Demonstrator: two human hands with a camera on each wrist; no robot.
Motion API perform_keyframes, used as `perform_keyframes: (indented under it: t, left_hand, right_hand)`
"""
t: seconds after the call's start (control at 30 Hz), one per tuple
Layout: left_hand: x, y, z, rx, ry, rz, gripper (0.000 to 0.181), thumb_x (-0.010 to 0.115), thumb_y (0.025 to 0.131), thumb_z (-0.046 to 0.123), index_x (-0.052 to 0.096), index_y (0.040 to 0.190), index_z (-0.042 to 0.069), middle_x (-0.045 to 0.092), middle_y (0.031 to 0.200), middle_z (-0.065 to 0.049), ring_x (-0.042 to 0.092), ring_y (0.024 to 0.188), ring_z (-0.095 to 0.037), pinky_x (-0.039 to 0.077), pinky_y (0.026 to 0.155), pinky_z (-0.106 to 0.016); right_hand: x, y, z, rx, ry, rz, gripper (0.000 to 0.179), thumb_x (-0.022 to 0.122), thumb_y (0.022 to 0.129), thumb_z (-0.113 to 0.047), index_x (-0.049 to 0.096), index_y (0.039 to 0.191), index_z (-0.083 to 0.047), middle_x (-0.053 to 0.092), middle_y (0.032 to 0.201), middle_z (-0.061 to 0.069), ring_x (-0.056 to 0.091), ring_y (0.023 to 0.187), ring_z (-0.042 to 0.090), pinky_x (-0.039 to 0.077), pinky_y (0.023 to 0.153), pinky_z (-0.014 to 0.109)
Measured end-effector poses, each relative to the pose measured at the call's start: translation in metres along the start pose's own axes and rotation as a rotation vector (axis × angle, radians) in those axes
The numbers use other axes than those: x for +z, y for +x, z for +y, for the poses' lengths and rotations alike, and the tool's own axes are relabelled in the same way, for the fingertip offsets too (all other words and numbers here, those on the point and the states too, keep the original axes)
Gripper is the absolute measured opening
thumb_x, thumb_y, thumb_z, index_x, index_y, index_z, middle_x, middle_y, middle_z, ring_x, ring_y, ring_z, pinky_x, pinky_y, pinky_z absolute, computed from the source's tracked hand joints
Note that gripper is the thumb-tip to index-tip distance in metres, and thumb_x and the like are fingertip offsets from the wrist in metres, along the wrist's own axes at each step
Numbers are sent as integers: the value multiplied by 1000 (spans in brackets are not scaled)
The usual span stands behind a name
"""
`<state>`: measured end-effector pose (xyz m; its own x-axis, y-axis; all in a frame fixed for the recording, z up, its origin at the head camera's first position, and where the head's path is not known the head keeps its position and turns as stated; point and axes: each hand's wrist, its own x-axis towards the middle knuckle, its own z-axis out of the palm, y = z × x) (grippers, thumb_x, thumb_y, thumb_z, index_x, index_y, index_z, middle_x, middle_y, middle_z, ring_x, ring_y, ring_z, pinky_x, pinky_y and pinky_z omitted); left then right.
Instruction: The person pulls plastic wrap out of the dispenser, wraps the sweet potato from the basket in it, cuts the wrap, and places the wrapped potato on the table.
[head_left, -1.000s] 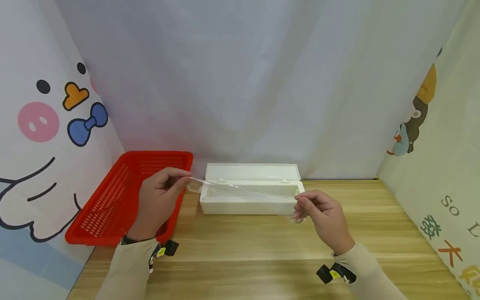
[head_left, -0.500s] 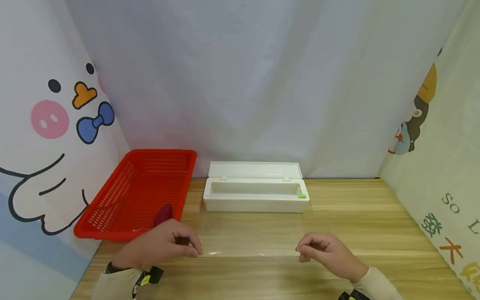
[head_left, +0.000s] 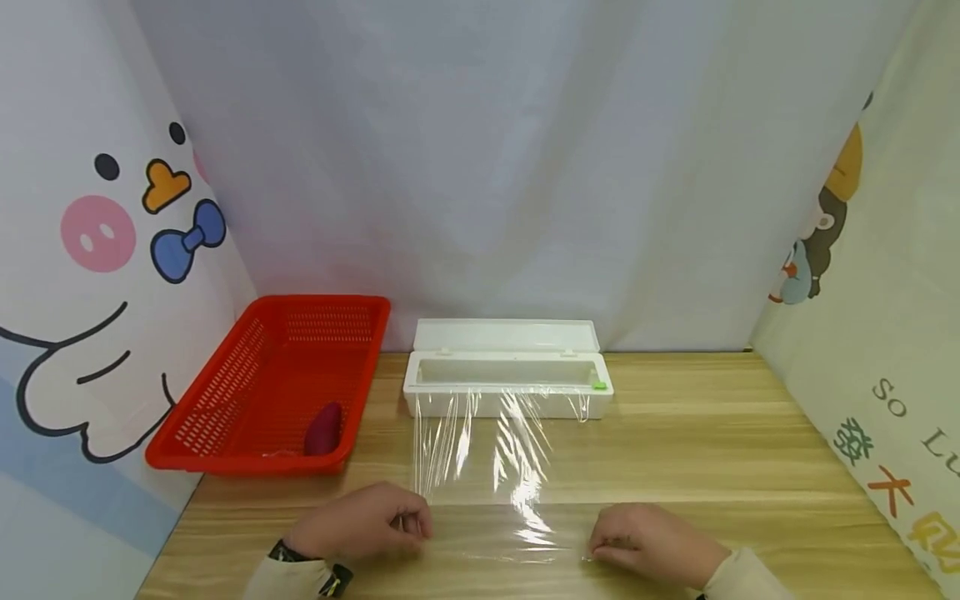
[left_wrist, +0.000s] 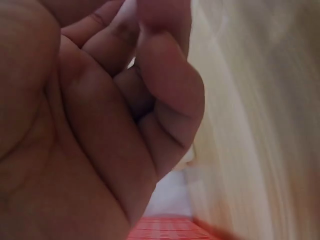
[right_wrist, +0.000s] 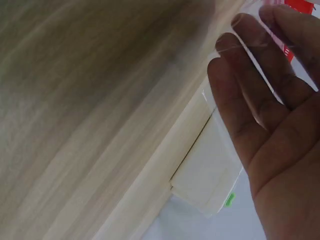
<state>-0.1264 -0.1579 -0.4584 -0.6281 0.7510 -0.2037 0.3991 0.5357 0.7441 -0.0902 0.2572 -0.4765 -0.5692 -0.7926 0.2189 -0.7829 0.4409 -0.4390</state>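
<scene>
A sheet of clear cling film (head_left: 525, 492) runs from the front of the white cling film box (head_left: 510, 406) toward me, low over the wooden table. Its near left corner is pinched by my left hand (head_left: 367, 525), thumb against curled fingers. At the near right corner my right hand (head_left: 652, 542) grips the film edge. In the right wrist view the box (right_wrist: 207, 165) lies beyond that hand (right_wrist: 285, 120), and a thin strip of film crosses its fingertips. The lid (head_left: 506, 336) stands raised at the back, and a green cutter slide (head_left: 599, 385) sits at the box's right end.
A red plastic basket (head_left: 213, 392) stands at the left, with a dark purplish-red object (head_left: 323, 429) inside it. Behind the table (head_left: 697, 442) hangs a pale curtain (head_left: 480, 167). Printed panels flank both sides.
Both hands have come down and toward me, drawing the film out from the box over the table. The purplish-red object, hidden before by the left arm, shows fully now.
</scene>
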Motion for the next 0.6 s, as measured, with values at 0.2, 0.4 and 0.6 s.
perform_keyframes:
  t: [0.2, 0.4, 0.6]
  left_hand:
    - [7, 2, -2, -17, 83, 1, 14, 69, 84, 16, 70, 79, 29, 60, 74, 17, 51, 67, 1, 45, 61, -20]
    - [14, 1, -5, -6, 124, -4, 15, 74, 79, 15, 71, 77, 29, 55, 78, 18, 48, 69, 2, 42, 64, -19]
    - [16, -2, -6, -74, 98, -27, 16, 72, 81, 14, 70, 76, 30, 59, 76, 17, 48, 69, 0, 42, 66, -21]
  right_hand:
    - [9, 0, -1, -17, -156, 36, 7, 72, 84, -25, 67, 81, -28, 50, 87, -20, 43, 82, -6, 38, 73, 7]
    - [16, -1, -3, -16, -125, -18, 4, 69, 87, -26, 69, 84, -29, 51, 91, -20, 46, 85, -6, 40, 77, 10]
    - [16, 0, -9, -33, -124, -11, 8, 69, 86, -25, 66, 83, -32, 51, 85, -23, 45, 79, -6, 39, 73, 12]
